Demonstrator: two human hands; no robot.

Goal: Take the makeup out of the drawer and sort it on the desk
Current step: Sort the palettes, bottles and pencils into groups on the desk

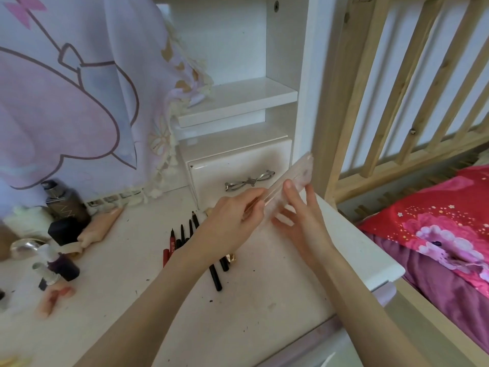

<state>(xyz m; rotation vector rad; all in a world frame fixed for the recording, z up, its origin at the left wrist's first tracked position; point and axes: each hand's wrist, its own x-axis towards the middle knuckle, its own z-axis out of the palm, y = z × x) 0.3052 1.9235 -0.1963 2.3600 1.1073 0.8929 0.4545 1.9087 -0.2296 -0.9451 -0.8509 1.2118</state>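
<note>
Both hands hold a flat, clear pinkish makeup case (296, 178) tilted up above the white desk (238, 313). My left hand (232, 221) grips its lower left end, and my right hand (299, 215) pinches its right side from below. Behind them a small white drawer (238, 168) with a silver bow handle (248, 180) is closed. Several black and red makeup pencils (185, 239) lie in a row on the desk under my left forearm. Bottles and tubes (63, 234) stand and lie at the desk's left.
A pink patterned cloth (79, 88) hangs over the desk's back left. White shelves (238, 102) rise above the drawer. A wooden bed rail (397, 88) and red bedding (436, 234) border the desk's right edge. A lower drawer front (317, 348) shows at the bottom.
</note>
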